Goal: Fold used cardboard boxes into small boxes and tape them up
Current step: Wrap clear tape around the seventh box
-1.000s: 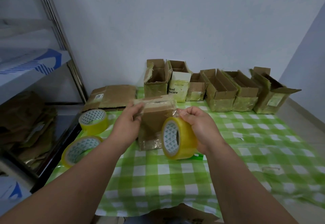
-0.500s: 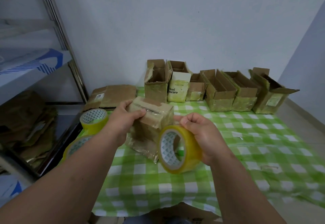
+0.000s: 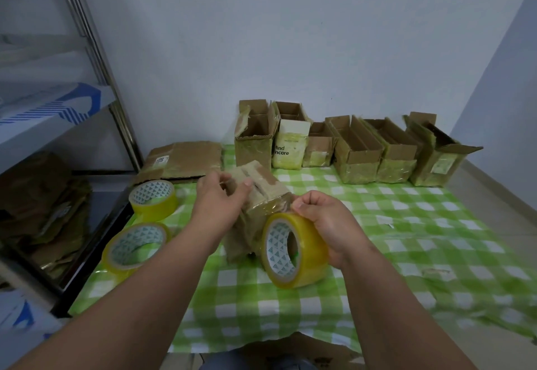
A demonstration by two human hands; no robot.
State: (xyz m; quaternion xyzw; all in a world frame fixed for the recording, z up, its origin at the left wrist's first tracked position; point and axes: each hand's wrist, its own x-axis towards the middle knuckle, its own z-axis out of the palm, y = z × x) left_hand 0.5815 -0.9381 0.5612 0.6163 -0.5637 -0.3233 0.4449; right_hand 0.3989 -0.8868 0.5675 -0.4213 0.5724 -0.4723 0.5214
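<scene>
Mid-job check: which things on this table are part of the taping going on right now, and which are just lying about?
In use:
- small brown cardboard box, held by the left hand
- yellow tape roll, held by the right hand

Lying about:
- two spare yellow tape rolls
- flattened brown cardboard sheet
- row of open cardboard boxes by the wall

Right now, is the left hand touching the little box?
Touching. The head view shows the left hand with fingers and thumb pressed on top of the small cardboard box.
</scene>
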